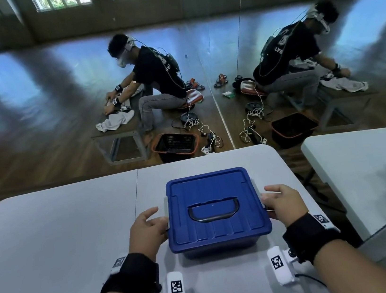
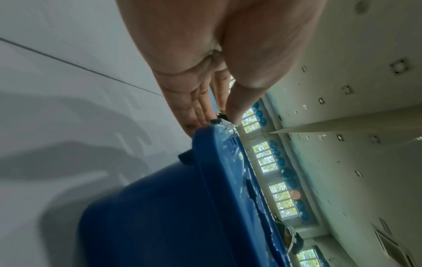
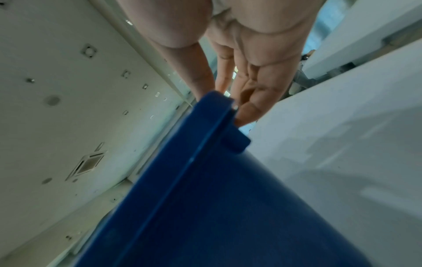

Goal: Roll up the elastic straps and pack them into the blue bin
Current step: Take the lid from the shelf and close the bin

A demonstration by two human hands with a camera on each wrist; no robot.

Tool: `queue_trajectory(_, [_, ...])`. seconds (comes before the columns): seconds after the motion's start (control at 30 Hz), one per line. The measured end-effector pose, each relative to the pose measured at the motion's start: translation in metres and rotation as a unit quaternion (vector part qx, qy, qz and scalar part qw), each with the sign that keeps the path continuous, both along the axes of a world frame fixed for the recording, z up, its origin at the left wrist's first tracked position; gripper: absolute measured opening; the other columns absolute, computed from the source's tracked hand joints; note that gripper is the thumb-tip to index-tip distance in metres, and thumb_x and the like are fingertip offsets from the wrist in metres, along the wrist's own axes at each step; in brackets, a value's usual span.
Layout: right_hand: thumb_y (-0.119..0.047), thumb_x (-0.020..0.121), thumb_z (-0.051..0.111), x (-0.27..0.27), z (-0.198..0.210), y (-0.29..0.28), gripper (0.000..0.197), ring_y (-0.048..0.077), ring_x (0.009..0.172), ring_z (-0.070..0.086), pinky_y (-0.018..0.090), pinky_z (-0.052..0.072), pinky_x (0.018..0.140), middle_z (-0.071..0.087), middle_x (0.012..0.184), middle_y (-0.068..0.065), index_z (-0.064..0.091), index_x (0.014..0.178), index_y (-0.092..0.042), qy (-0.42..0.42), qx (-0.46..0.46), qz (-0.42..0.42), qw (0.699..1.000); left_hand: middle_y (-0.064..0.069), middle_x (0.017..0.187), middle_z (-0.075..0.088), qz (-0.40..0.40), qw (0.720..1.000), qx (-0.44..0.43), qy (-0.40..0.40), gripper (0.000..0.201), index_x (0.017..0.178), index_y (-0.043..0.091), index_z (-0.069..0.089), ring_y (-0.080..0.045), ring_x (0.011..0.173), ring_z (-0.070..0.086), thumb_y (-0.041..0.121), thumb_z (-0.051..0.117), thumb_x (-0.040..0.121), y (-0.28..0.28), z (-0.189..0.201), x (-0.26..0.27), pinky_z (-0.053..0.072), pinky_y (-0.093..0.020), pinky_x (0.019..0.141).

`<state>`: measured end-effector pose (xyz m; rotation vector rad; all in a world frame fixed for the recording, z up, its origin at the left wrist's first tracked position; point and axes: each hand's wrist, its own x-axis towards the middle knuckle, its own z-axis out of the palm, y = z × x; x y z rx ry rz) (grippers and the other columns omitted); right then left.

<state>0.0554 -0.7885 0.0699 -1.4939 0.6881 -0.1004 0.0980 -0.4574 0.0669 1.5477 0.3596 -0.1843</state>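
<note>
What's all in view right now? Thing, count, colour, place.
blue bin: 1, blue, on the near middle of the table, lid on
lid: 1, blue, closed on the bin, dark handle lying flat in its recess
side latches: 2, pale grey, one on each side of the lid
table: 1, pale grey, under the bin
second table: 1, pale grey, to the right
elastic straps: none in view
other person: 1, dark shirt, seated at a low bench beyond the table
basket: 1, black with orange rim, on the floor
left hand: at the left latch
right hand: at the right latch
</note>
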Motion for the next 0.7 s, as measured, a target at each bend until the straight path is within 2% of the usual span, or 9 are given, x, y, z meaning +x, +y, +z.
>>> queue_trajectory(0.13, [0.008,0.090,0.060,0.003,-0.001,0.001,0.028,0.029,0.070,0.066,0.035,0.058,0.058,0.068,0.091,0.023,0.060,0.117,0.001,0.020,0.047,0.028,0.998,-0.026,0.101,0.071,-0.015,0.998,-0.034,0.042,0.043,0.131,0.007,0.053,-0.033,0.082,0.070,-0.008,0.061,0.091,0.003,0.002,0.003,0.061,-0.043,0.076])
queue_trajectory(0.23, [0.008,0.091,0.060,0.005,-0.002,0.003,0.023,0.031,0.072,0.069,0.038,0.059,0.063,0.071,0.095,0.026,0.064,0.113,0.005,0.030,0.036,0.064,0.997,-0.027,0.099,0.070,-0.039,0.997,-0.030,0.056,0.043,0.133,0.001,0.053,-0.032,0.081,0.069,-0.006,0.062,0.092,0.008,0.001,0.006,0.062,-0.042,0.074])
queue_trajectory(0.33, [0.007,0.091,0.060,0.007,0.001,0.009,0.019,0.030,0.071,0.068,0.034,0.058,0.057,0.069,0.093,0.026,0.063,0.110,0.004,0.038,0.007,0.081,0.996,-0.029,0.102,0.071,-0.053,0.996,-0.029,0.061,0.040,0.132,-0.002,0.056,-0.033,0.082,0.071,-0.006,0.062,0.093,0.013,0.000,0.010,0.062,-0.043,0.075])
queue_trajectory(0.4, [0.006,0.091,0.061,0.008,0.003,0.013,0.016,0.029,0.071,0.067,0.032,0.057,0.054,0.068,0.091,0.024,0.063,0.107,0.004,0.043,-0.017,0.081,0.996,-0.025,0.093,0.073,-0.055,0.996,-0.027,0.058,0.032,0.125,0.000,0.061,-0.032,0.078,0.070,-0.007,0.061,0.093,0.015,0.002,0.009,0.062,-0.041,0.071])
queue_trajectory(0.5, [0.001,0.085,0.069,0.012,0.000,0.016,0.019,0.029,0.073,0.068,0.036,0.059,0.061,0.071,0.089,0.022,0.063,0.104,-0.001,0.056,-0.079,0.085,0.992,-0.020,0.084,0.073,-0.060,0.997,-0.022,0.053,0.026,0.118,0.002,0.064,-0.032,0.078,0.067,-0.007,0.060,0.093,0.016,0.005,0.007,0.063,-0.041,0.072])
queue_trajectory(0.6, [-0.011,0.083,0.074,0.014,-0.008,0.019,0.025,0.024,0.078,0.070,0.041,0.060,0.077,0.073,0.083,0.012,0.058,0.103,-0.012,0.074,-0.181,0.119,0.973,-0.023,0.089,0.074,-0.065,0.997,-0.013,0.050,0.024,0.115,0.003,0.065,-0.034,0.080,0.069,-0.007,0.059,0.094,0.017,0.006,0.005,0.062,-0.046,0.078])
queue_trajectory(0.7, [-0.018,0.083,0.076,0.012,-0.008,0.023,0.024,0.022,0.081,0.070,0.043,0.059,0.081,0.072,0.083,0.006,0.059,0.101,-0.016,0.063,-0.220,0.126,0.965,-0.022,0.087,0.074,-0.057,0.997,0.000,0.050,0.022,0.113,0.004,0.065,-0.033,0.078,0.070,-0.006,0.060,0.094,0.019,0.006,0.004,0.062,-0.045,0.076])
